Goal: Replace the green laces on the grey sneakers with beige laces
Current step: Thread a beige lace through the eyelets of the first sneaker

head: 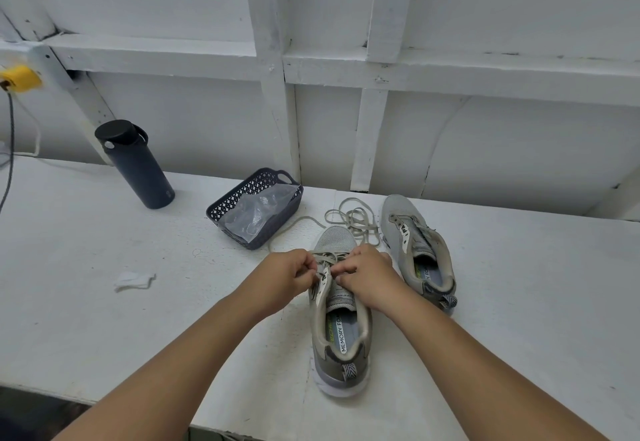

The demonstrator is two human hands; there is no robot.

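Left hand (291,276) and right hand (367,276) both curled tight, close together over front half of near grey sneaker (339,316). Left fingers pinching a bit of beige lace (327,257) at L side of eyelets; right fingers pinching lace too, at R side. Can't tell which end sits in which hand, too small.

Near shoe right under hands, on white bench (138,302). Long way of shoe runs straight away from body: heel close, toe far. So lace rows lie across, L to R, between the two hands. Both hands about same reach; neither nearer. Next hole up prob. sits a bit closer to heel, so next pull likely comes back toward body.

Rest of lace loose in a messy pile (356,218) past toe, one strand trailing off to L by basket.

Second grey sneaker (415,246) just beside on R, toe also far, no lace seen in it yet.

Dark basket (256,208) w/ clear plastic bag behind. Dark bottle (138,163) far L.
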